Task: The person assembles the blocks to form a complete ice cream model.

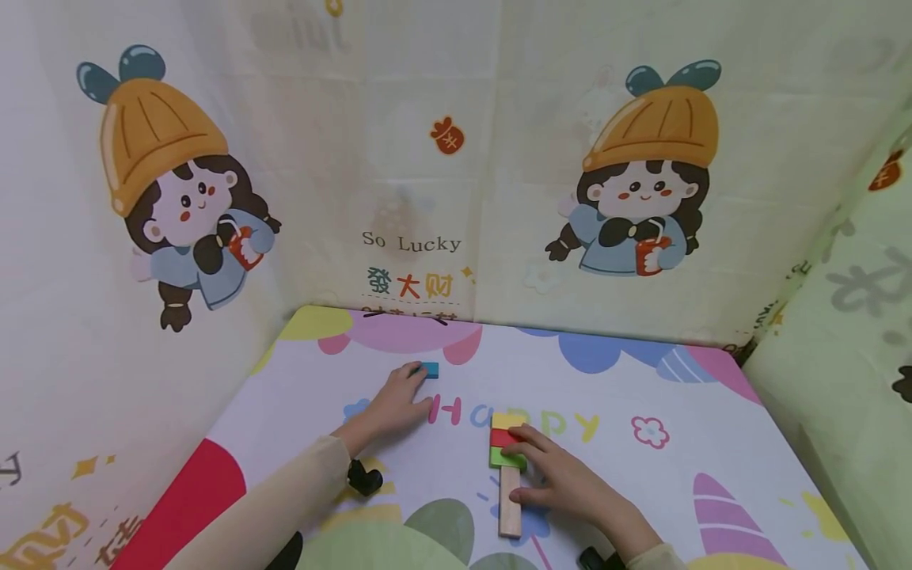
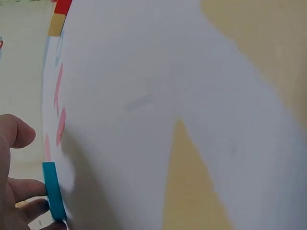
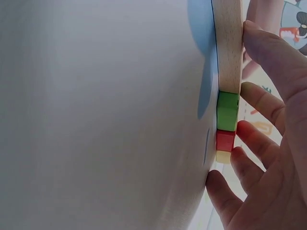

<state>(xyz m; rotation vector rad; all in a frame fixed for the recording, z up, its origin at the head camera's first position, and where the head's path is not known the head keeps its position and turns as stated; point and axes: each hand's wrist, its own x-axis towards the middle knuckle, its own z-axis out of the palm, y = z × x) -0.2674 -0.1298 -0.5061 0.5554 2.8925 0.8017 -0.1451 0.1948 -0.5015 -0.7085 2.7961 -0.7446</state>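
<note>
A blue block lies flat towards the back of the table. My left hand reaches over to it, and its fingertips touch the block's side. In the left wrist view the thumb stands apart from the blue block. Yellow, red and green blocks lie in a row, touching, with a long plain wooden block at the near end. My right hand rests along this row's right side; its thumb touches the wooden block and its fingers touch the coloured ones, as the right wrist view shows.
The tabletop carries a printed pattern with letters, flowers and coloured shapes. A printed cloth wall stands along its back edge, with more cloth on the left and right. Dark wrist straps sit on both arms.
</note>
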